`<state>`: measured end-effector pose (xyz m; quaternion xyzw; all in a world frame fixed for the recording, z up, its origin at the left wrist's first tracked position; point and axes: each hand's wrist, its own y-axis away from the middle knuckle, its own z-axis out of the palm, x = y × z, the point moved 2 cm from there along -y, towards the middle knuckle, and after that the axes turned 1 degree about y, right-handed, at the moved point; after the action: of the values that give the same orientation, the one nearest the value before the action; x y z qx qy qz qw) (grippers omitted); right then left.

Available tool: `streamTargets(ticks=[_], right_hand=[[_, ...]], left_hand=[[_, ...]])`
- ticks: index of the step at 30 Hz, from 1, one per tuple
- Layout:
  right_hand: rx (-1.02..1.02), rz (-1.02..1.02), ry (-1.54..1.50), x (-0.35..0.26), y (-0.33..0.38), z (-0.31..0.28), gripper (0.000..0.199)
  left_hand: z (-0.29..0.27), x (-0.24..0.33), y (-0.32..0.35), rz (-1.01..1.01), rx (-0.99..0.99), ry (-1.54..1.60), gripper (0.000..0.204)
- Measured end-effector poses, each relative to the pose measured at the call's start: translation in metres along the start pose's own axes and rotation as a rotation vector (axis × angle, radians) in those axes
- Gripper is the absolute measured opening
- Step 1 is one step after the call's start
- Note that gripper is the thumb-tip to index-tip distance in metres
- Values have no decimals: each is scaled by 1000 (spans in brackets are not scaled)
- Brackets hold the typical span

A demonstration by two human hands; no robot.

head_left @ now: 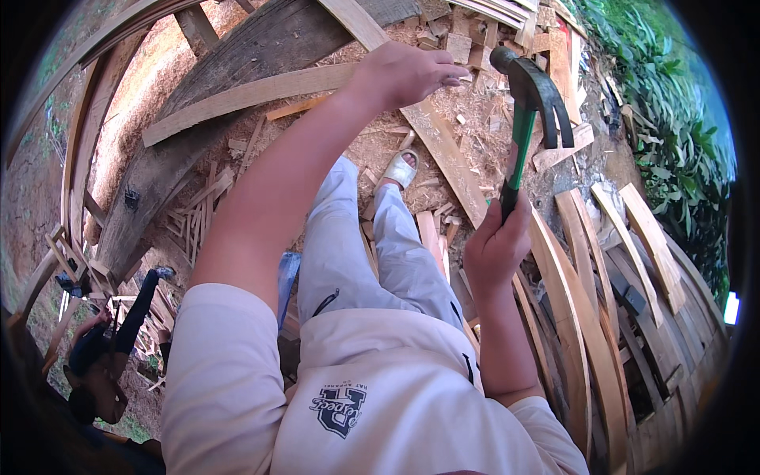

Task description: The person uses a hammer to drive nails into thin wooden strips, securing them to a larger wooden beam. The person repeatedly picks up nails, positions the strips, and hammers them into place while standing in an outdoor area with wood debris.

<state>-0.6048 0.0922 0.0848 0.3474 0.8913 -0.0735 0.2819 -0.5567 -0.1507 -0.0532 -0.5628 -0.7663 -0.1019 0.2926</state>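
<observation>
My right hand [499,241] is wrapped round the green and black handle of a claw hammer [522,134]. The hammer stands head up, its dark striking face to the left and its claw curving down on the right. Stretched out to the far middle, my left hand [405,75] has its fingers drawn together; what they pinch, if anything, is too small to make out. Under and beside that hand, a pale curved board [245,95] runs off to the left. A long plank [443,150] passes below the hand, slanting down to the right.
A thick weathered timber [229,67] lies at the far left. Wood offcuts [459,47] and shavings cover the ground. Several curved boards [570,317] lean in rows at my right, with green plants [673,119] beyond. Another person [103,356] is at the lower left.
</observation>
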Motion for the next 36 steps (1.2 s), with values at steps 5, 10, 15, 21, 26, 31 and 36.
streamTargets(ticks=[5, 10, 15, 21, 26, 31, 36], right_hand=[[-147, 59, 76, -2, -13, 7, 22], [-34, -10, 12, -2, -7, 4, 21], [-137, 74, 41, -7, -14, 3, 17], [-228, 83, 123, -1, -12, 9, 20], [-3, 26, -26, -4, -3, 3, 18], [-124, 60, 59, 7, -7, 8, 24], [-24, -52, 31, 13, -4, 11, 24]], left_hand=[[0, -7, -2, -70, -139, -46, 25], [-3, 0, -2, -33, -65, 11, 24], [-9, 2, -2, -48, -126, -8, 25], [-13, 7, -3, -83, -235, -41, 30], [-6, 3, -1, -18, -96, -2, 31], [-1, -2, -1, -126, -303, -100, 32], [1, -5, -2, -41, -150, -42, 31]])
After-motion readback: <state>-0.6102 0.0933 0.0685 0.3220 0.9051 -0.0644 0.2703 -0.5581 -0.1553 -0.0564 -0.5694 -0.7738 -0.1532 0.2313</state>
